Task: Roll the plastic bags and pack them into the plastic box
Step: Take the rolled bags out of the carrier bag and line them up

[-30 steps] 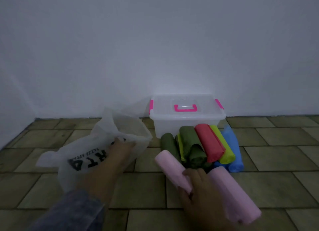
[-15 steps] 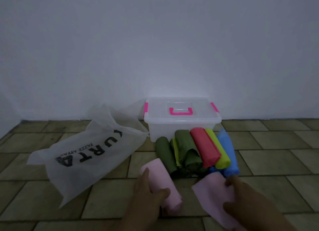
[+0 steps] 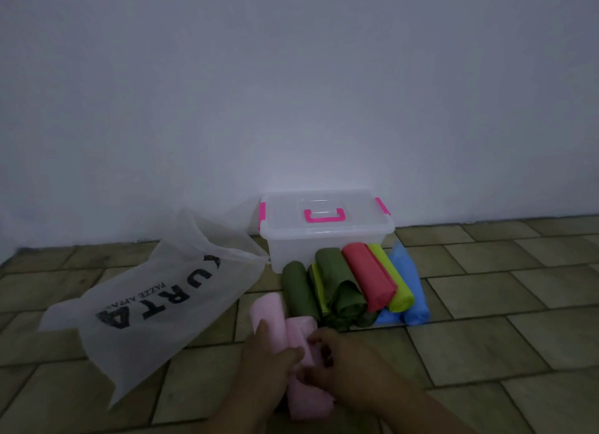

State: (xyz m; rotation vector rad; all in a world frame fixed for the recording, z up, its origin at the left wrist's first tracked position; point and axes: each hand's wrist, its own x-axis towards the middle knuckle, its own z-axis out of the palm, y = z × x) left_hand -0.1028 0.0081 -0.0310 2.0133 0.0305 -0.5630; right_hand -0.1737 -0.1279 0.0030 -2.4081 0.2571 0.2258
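Tiled floor (image 3: 486,346), pale wall (image 3: 291,93), and both hands are busy! The left hand (image 3: 264,359) has its fingers curled over the left pink roll (image 3: 269,304). The right hand (image 3: 350,368) has its fingers clamped on the right pink roll (image 3: 306,398), and the two rolls touch. Just beyond the fingers, the coloured rolls (image 3: 369,278) bunch against the plastic box (image 3: 324,239), lid on. Left of the fingers sprawls a white lettered bag (image 3: 146,304).

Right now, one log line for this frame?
left grip: holds pink rolls; right grip: holds pink rolls; plastic box: shut; other rolls: on floor
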